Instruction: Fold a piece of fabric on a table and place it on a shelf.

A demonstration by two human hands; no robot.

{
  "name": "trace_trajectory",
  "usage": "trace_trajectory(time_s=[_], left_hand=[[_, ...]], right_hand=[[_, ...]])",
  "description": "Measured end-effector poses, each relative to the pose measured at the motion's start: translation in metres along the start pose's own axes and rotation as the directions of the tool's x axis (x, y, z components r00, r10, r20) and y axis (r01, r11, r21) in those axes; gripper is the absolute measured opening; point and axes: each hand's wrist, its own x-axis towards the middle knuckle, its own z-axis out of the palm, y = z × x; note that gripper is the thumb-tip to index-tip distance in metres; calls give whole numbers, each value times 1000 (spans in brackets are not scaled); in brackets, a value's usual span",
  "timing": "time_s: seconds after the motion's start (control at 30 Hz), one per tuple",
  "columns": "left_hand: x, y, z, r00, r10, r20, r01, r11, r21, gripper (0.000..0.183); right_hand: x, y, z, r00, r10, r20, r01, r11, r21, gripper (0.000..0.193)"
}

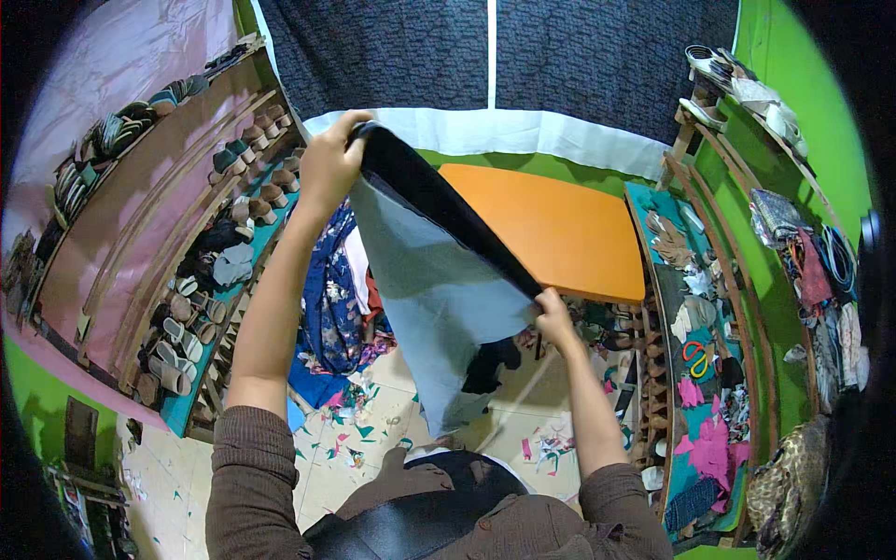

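Observation:
Raised in front of me is a limp sheet of material (411, 252), pale grey on one face and black along its folded upper edge. It may be cloth or synthetic leather; I cannot tell which. My left hand (336, 163) grips its upper left corner, held high. Lower and to the right, my right hand (557, 320) is closed on the other end of the black edge. Between them the edge runs taut and slanting, while the grey part hangs down toward my lap. A dark, shiny piece (401, 532) lies across my lap.
An orange tabletop (560, 224) stands just beyond the sheet. Shoes and sandals fill the left rack (210, 308). On the right shelf lie yellow-and-red-handled scissors (695, 357) and pink scraps (709, 443). Blue floral cloth (327, 308) is heaped left, with cuttings on the tiled floor (373, 401).

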Motion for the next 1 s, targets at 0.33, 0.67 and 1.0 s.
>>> trace_trajectory(time_s=[0.33,0.67,1.0], left_hand=[[-19,-45,50,995,61,-84,-43,977,207,26],[-43,-79,107,899,-302,318,421,794,-438,18],[5,-75,178,672,310,672,-309,943,-125,38]], right_hand=[[79,-51,-205,786,-52,-616,-105,971,-215,34],[78,-12,-226,951,96,-295,-283,657,-699,31],[126,60,-244,813,102,-573,-470,695,-544,28]])
